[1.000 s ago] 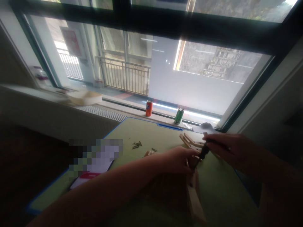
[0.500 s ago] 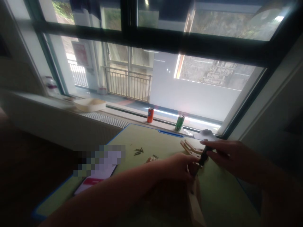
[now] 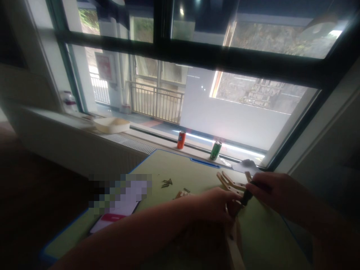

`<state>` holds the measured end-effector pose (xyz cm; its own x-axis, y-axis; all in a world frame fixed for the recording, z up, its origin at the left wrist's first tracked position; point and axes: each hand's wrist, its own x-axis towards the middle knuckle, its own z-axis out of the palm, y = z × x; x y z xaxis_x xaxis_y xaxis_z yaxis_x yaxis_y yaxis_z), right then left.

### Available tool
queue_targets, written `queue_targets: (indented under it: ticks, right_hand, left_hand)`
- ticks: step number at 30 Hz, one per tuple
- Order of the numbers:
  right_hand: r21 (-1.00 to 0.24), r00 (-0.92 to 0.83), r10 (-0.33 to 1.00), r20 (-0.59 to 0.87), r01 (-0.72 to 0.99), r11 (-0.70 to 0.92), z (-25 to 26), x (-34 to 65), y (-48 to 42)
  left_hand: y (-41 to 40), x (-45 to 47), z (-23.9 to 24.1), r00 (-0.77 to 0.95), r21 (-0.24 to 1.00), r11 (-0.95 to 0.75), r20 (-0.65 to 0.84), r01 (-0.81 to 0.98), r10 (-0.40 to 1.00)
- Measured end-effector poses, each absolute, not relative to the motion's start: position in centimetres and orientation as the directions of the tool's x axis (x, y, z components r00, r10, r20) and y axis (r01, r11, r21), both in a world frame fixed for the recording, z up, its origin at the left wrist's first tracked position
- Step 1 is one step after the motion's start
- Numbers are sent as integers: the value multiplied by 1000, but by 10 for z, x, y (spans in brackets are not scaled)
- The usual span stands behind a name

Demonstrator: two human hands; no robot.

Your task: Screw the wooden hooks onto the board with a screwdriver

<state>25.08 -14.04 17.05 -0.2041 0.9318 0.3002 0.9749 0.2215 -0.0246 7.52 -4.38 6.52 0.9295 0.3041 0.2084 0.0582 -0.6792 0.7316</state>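
Observation:
In the head view, my right hand [image 3: 271, 185] is wrapped around the dark handle of what looks like a screwdriver [image 3: 247, 195], tilted down to the left. Its lower end meets the spot where my left hand [image 3: 218, 204] is closed on a pale wooden frame [image 3: 235, 249]; the tip is hidden by my fingers. Dark holes show in the frame's lower bar. Curved wooden pieces [image 3: 229, 180] stick out beyond my hands, and whether they join the frame I cannot tell. Several dark screws [image 3: 167, 183] lie on the table, left of my hands.
A green tabletop [image 3: 174, 165] with blue edging carries a phone-like screen [image 3: 112, 217], partly blurred out, by my left forearm. On the windowsill stand an orange can [image 3: 181, 140], a green can [image 3: 215, 150] and a pale tray [image 3: 111, 125]. Crumpled paper [image 3: 246, 166] lies at the back right.
The fingers of my right hand, straighter before, are now curled around the handle. My left hand keeps its hold. The whole view has shifted slightly.

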Motion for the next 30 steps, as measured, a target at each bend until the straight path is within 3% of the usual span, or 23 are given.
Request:
queue_targets:
  ticks: [6, 10, 18, 23, 30]
  right_hand:
    - [-103, -284, 888, 361, 935, 341, 172, 246, -142]
    - [-66, -371, 857, 358, 906, 419, 174, 247, -144]
    - [-21, -274, 910, 312, 955, 295, 174, 249, -143]
    - [-35, -324, 856, 403, 929, 369, 171, 249, -141]
    - [-97, -407, 831, 379, 876, 473, 171, 252, -147]
  left_hand:
    - [-43, 75, 64, 931, 752, -657, 207, 45, 300]
    - [-44, 75, 62, 924, 736, -677, 239, 29, 299]
    - [-44, 75, 65, 930, 751, -659, 208, 45, 302]
    - [-44, 74, 66, 934, 759, -650, 196, 48, 298]
    - [-44, 75, 64, 926, 756, -653, 214, 45, 312]
